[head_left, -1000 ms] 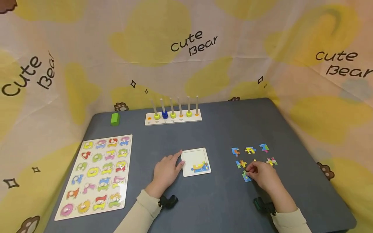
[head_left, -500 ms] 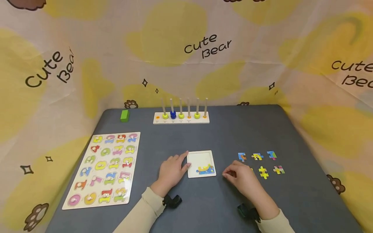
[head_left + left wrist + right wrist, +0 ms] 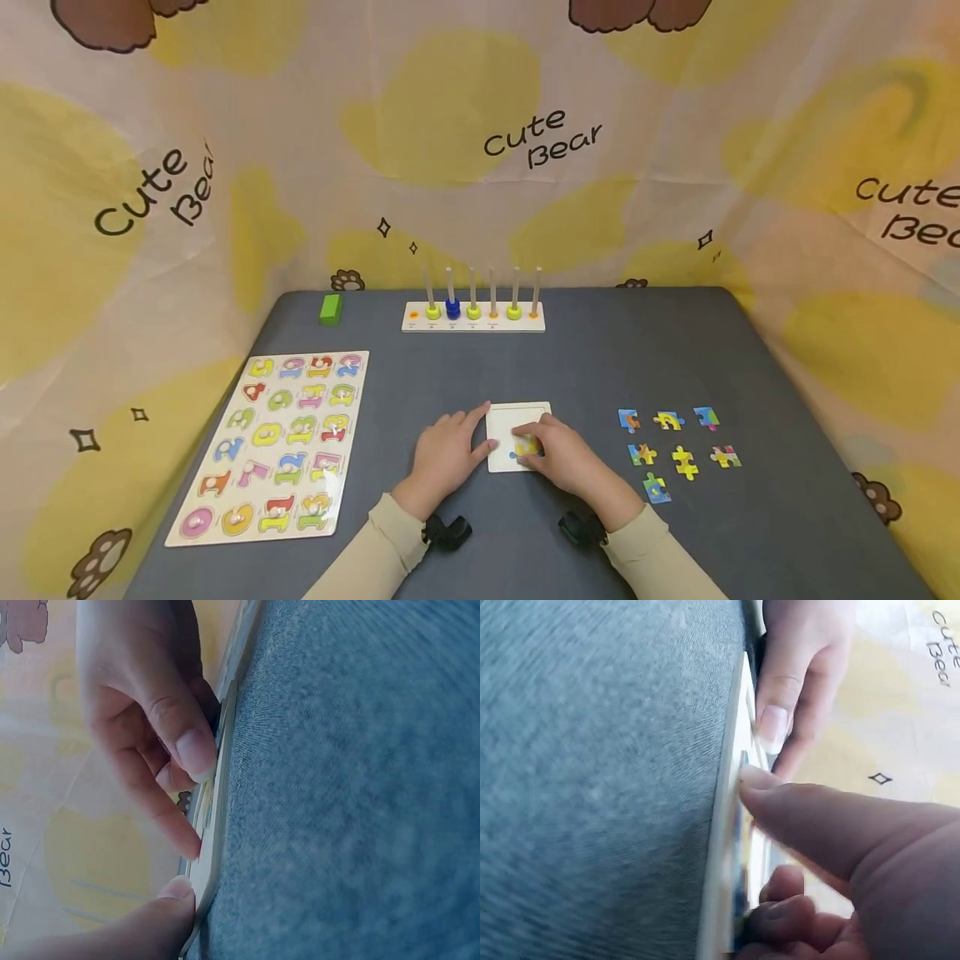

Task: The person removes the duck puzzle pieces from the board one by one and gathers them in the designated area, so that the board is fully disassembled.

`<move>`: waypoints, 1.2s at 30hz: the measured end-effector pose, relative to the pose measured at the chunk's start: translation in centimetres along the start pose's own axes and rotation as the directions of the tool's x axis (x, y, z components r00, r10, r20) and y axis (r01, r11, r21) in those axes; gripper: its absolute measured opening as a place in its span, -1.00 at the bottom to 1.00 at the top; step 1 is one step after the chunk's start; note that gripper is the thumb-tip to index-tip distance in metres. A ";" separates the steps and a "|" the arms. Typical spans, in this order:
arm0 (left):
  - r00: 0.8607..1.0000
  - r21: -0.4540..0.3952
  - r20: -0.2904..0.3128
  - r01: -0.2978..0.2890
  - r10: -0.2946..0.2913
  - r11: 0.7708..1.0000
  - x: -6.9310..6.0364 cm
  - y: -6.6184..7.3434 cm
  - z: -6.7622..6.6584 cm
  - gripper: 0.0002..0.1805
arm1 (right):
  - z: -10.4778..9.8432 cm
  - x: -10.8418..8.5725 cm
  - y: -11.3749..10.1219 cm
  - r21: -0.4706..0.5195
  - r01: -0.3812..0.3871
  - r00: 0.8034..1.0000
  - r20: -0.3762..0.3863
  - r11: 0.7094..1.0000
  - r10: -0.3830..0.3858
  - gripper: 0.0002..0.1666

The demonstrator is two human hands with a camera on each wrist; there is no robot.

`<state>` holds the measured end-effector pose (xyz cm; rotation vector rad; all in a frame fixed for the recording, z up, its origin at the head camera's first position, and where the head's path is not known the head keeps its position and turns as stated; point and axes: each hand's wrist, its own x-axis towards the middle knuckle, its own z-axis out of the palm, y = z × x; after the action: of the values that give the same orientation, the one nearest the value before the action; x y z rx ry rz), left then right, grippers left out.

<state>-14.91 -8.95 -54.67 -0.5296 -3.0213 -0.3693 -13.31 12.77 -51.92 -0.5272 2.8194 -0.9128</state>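
A square white puzzle tray (image 3: 503, 422) lies flat in front of me, with joined blue and yellow puzzle pieces (image 3: 527, 447) in its lower right part. My left hand (image 3: 442, 454) rests at the tray's left edge, index finger at the upper corner and thumb lower down. Over the joined pieces is my right hand (image 3: 573, 458). Its thumb and index finger touch down apart from each other, with yellow showing between them. In the right wrist view the right thumb (image 3: 795, 817) lies on the tray, other fingers bent beside it. Part of the pieces is hidden under that hand.
Several loose puzzle pieces (image 3: 684, 462) lie spread on the dark table at right. A number board (image 3: 273, 446) lies at left. Behind stand a green block (image 3: 331, 309) and a peg rack (image 3: 474, 325) with rings. Printed cloth (image 3: 450, 150) surrounds the table.
My right hand has moved left from the loose pieces to the joined pieces in the tray. The loose pieces remain at right. My left hand stays at the tray edge.
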 end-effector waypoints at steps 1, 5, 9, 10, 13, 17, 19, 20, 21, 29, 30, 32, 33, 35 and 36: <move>1.000 0.000 0.004 0.002 -0.002 1.000 0.0 0.0 0.1 -0.25 | 0.0 -0.1 0.1 0.015 -0.004 1.000 0.002 1.000 0.004 -0.58; 1.000 -0.005 0.015 0.016 -0.016 1.000 0.0 0.2 0.2 -0.25 | 0.1 -0.2 0.3 0.063 -0.007 1.000 -0.007 0.998 0.008 -0.73; 1.000 -0.005 0.018 0.022 -0.022 1.000 0.1 0.2 0.1 -0.25 | 0.1 -0.1 0.4 0.075 -0.012 1.000 -0.006 0.997 0.013 -0.79; 1.000 -0.004 0.017 0.022 -0.022 1.000 0.1 0.3 0.0 -0.25 | 0.2 0.0 0.5 0.078 -0.013 1.000 -0.004 0.997 0.013 -0.80; 1.000 -0.001 0.016 0.019 -0.019 1.000 0.1 0.3 -0.1 -0.25 | 0.2 0.1 0.5 0.090 -0.013 1.000 0.008 0.996 0.013 -0.80; 1.000 -0.006 0.011 0.008 -0.007 1.000 -0.1 0.4 -0.1 -0.26 | 0.2 0.0 0.6 0.111 -0.024 1.000 0.021 0.994 0.022 -0.76; 1.000 -0.005 0.003 0.006 -0.006 1.000 -0.1 0.3 -0.1 -0.26 | 0.2 0.0 0.6 0.111 -0.023 1.000 0.021 0.994 0.021 -0.74; 1.000 -0.005 -0.001 0.006 -0.006 1.000 -0.1 0.3 -0.1 -0.26 | 0.2 -0.1 0.6 0.111 -0.019 1.000 0.017 0.994 0.018 -0.73; 1.000 -0.004 -0.003 0.009 -0.009 1.000 -0.1 0.3 -0.1 -0.26 | 0.2 -0.1 0.6 0.109 -0.013 1.000 0.012 0.994 0.012 -0.72; 1.000 -0.020 -0.002 0.010 -0.010 1.000 -0.2 0.3 -0.2 -0.27 | 0.2 -0.1 0.7 0.121 -0.022 1.000 -0.003 0.992 0.022 -0.66; 1.000 -0.018 0.001 0.013 -0.013 1.000 -0.2 0.2 -0.2 -0.27 | 0.2 -0.1 0.7 0.122 -0.020 1.000 -0.005 0.992 0.021 -0.66; 1.000 -0.014 0.003 0.014 -0.014 1.000 -0.1 0.2 0.0 -0.27 | 0.1 -0.2 0.8 0.125 -0.016 1.000 -0.011 0.992 0.018 -0.66; 1.000 -0.012 0.005 0.014 -0.014 1.000 -0.1 0.2 0.1 -0.27 | 0.1 -0.3 0.9 0.128 -0.013 1.000 -0.014 0.992 0.015 -0.66; 1.000 -0.007 0.008 0.015 -0.015 1.000 -0.1 0.2 0.2 -0.27 | 0.1 -0.4 1.0 0.127 -0.010 1.000 -0.022 0.992 0.013 -0.66; 1.000 -0.003 0.012 0.016 -0.016 1.000 -0.1 0.3 0.2 -0.27 | 0.2 -0.5 1.0 0.126 -0.008 1.000 -0.027 0.992 0.012 -0.66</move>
<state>-14.77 -8.69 -54.79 -0.5094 -3.0384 -0.3735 -13.12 13.59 -52.63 -0.4869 2.7621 -1.0960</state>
